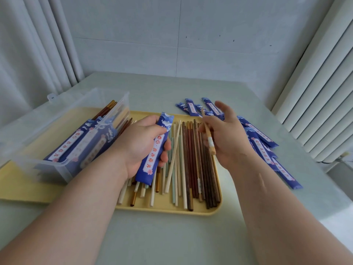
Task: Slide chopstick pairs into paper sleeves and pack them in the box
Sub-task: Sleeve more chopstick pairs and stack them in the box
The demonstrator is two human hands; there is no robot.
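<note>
My left hand [142, 142] grips a blue paper sleeve [155, 150] with red and white print, held over the yellow tray [206, 210]. My right hand [227, 134] pinches an orange-tan chopstick [208, 133] with a white band, its far end pointing up and away. Several loose chopsticks [189, 165], pale, brown and dark, lie lengthwise in the tray under both hands. A clear plastic box [57, 134] at the left holds several sleeved pairs, with brown chopstick ends sticking out at its far side.
A pile of empty blue sleeves [261, 142] lies on the pale table to the right of the tray. The box stands on a yellow board [21, 188]. White curtains hang at left; a white ribbed radiator runs along the right.
</note>
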